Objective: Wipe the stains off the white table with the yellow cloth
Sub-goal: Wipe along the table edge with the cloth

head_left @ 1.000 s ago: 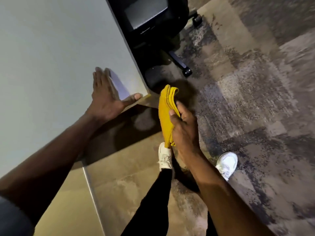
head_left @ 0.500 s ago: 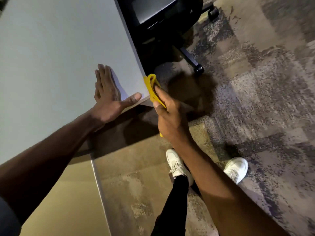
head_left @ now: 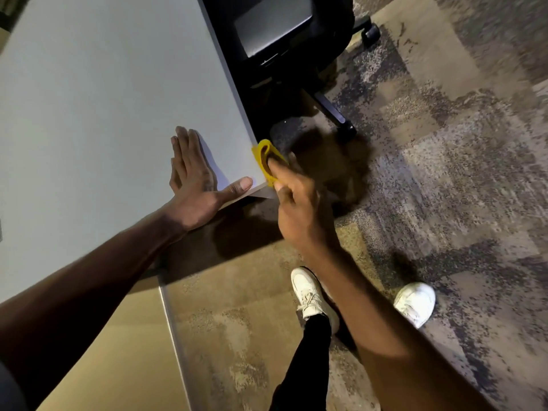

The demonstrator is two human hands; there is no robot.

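My right grip (head_left: 299, 209) pinches the folded yellow cloth (head_left: 264, 158), held on edge at the near corner of the white desk (head_left: 103, 93), its length running along the side edge; the top to wipe lies to its left. My left grip (head_left: 192, 185) rests flat, fingers straight, just beside that corner, in the cloth's path. A black chair (head_left: 284, 48) stands close beyond.

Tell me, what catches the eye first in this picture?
The bright yellow cloth stands out, gripped by the right hand at the corner edge of the white table. The left hand lies flat on the tabletop just beside that corner. Beyond the table stands a black office chair on patchy carpet.
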